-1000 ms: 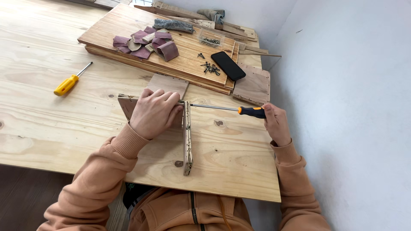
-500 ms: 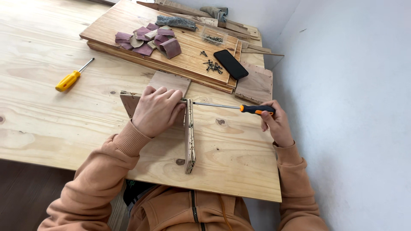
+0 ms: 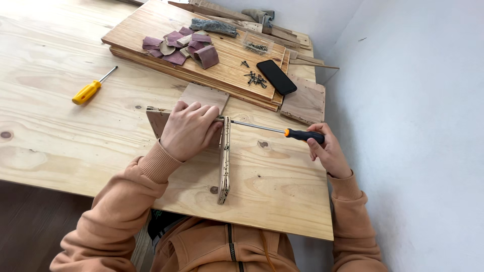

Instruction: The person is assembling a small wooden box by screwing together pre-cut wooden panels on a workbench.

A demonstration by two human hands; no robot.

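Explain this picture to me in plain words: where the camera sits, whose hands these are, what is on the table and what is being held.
There is no machine here. The camera is worn on a person's head and looks down at their own two bare hands, in orange sleeves. The left hand presses flat on a thin wooden panel on the pale wooden table. A plywood strip stands on edge beside that hand. The right hand grips a screwdriver with a black and orange handle, its shaft pointing at the strip. Farther off lie a yellow screwdriver, stacked boards carrying sandpaper scraps, loose screws and a black phone.
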